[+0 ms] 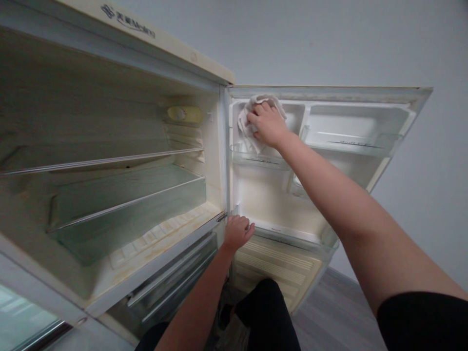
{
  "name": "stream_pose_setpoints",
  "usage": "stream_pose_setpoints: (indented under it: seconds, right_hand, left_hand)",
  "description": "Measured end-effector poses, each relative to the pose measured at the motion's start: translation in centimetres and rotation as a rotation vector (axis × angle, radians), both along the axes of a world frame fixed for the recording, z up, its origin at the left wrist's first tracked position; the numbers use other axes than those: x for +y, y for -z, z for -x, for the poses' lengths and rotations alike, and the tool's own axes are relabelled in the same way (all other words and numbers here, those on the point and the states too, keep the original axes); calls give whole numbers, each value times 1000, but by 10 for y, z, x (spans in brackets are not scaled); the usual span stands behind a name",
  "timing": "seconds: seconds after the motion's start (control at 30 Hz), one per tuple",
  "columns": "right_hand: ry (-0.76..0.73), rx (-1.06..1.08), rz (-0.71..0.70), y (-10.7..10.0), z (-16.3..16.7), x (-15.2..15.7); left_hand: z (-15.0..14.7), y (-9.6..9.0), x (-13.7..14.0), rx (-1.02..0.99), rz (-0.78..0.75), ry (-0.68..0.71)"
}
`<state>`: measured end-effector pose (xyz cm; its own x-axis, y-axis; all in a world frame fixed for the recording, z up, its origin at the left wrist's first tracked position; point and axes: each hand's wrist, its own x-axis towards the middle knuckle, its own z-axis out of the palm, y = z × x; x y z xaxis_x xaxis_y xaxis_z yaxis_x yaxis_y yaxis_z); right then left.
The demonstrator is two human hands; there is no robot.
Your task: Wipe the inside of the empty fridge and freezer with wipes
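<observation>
My right hand (268,124) presses a crumpled white cloth (248,117) against the upper left compartment of the open fridge door (270,195). Its fingers are bent over the cloth, which spreads out around them and hangs down over the small clear door shelf (258,161). Lower down, beside the hinge, my left hand (237,231) has its fingers curled at the left end of the lower door shelf (292,236). The thumb points right, along that shelf; the fingertips are hidden.
Left of the door stands the open fridge compartment, with a glass shelf (109,161), a clear drawer (135,214) and a yellow lamp cover (185,114). Brownish stains mark its floor (153,243). Below, a lower compartment (175,282) and its ribbed door (274,268) also stand open.
</observation>
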<state>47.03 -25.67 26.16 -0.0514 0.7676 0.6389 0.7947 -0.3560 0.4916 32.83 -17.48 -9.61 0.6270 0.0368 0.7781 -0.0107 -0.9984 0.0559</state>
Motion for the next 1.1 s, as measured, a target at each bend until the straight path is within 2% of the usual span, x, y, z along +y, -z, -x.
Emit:
stream_pose_setpoints:
  seconds: [0.2, 0.37, 0.5, 0.6, 0.7, 0.9, 0.97, 1.1]
  right_hand:
    - [257, 49, -100, 3, 24, -19]
    - [295, 52, -219, 4, -1, -33]
    - [256, 90, -131, 3, -23, -33]
    - [245, 180, -20, 1, -17, -28]
    - [319, 257, 78, -2, -1, -26]
    - [475, 326, 175, -7, 20, -25]
    - [442, 329, 178, -8, 23, -20]
    - [248, 243, 198, -5, 28, -1]
  left_hand:
    - [2, -2, -2, 35, 13, 16]
    - [2, -3, -3, 34, 37, 20]
    - [1, -2, -4, 18, 39, 15]
    - [1, -1, -4, 7, 21, 13]
    - [0, -1, -3, 8, 7, 10]
    - [0, -1, -3, 4, -1, 9]
    - [0, -1, -3, 3, 1, 4]
    - [1, -2, -5, 7, 4, -1]
